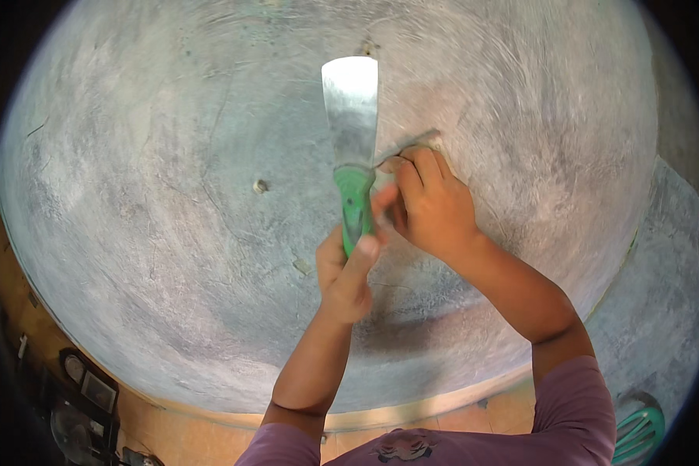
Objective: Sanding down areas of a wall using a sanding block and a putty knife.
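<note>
My left hand (pixel 346 274) grips the green handle of a putty knife (pixel 352 110), its broad metal blade pointing up in front of a grey, patchy plastered wall (pixel 169 175). Just right of the handle is my right hand (pixel 431 201), fingers bent and close to the wall surface. A thin dark line (pixel 410 143), perhaps a crack or a narrow strip, runs by its fingertips. The right thumb and a fingertip are blurred, and whether they pinch anything is hidden.
A small pale plug or stub (pixel 260 186) sticks out of the wall. Thin cracks cross the plaster. Orange floor tiles (pixel 169 434) run along the wall's foot. A green plastic chair (pixel 639 434) stands at lower right; a fan (pixel 73 431) and framed items (pixel 98 392) are at lower left.
</note>
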Motion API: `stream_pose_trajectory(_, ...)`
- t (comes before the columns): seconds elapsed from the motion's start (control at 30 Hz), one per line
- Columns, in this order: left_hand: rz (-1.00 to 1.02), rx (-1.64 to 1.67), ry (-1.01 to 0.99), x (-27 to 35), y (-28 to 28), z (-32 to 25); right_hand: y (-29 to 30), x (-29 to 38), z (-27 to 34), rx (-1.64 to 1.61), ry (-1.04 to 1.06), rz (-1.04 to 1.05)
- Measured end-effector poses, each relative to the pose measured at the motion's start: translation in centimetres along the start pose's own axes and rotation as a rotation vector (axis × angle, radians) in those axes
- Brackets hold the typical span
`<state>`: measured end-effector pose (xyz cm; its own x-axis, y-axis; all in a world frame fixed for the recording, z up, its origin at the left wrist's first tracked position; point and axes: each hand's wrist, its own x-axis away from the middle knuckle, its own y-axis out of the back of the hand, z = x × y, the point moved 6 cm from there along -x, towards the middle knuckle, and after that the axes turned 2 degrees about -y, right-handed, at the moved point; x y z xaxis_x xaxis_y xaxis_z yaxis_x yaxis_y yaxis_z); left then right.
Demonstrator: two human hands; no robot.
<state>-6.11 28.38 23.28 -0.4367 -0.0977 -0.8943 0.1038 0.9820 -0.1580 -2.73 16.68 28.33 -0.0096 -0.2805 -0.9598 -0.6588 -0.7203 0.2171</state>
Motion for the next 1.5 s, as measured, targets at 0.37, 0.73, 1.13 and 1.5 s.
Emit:
stream_pose_trajectory(0.37, -0.084, 0.268, 0.289, 3.7, 5.4, -1.9, -1.0, -2.8, 1.5, 0.152, 0.293, 0.022)
stream_pose_trajectory(0.73, -0.098, 0.145, 0.393, 1.9, 10.5, -4.2, -1.7, -11.0, 2.7, 0.243, 0.241, 0.083)
stream_pose_trajectory(1.13, -0.088, -0.398, 0.238, -7.1, 16.0, -10.0, -3.2, -17.7, 3.6, 0.379, 0.152, -0.032)
stream_pose_trajectory(1.5, -0.014, -0.762, -0.078, -13.3, 15.5, -12.9, -4.0, -18.6, 6.4, 0.413, 0.089, -0.032)
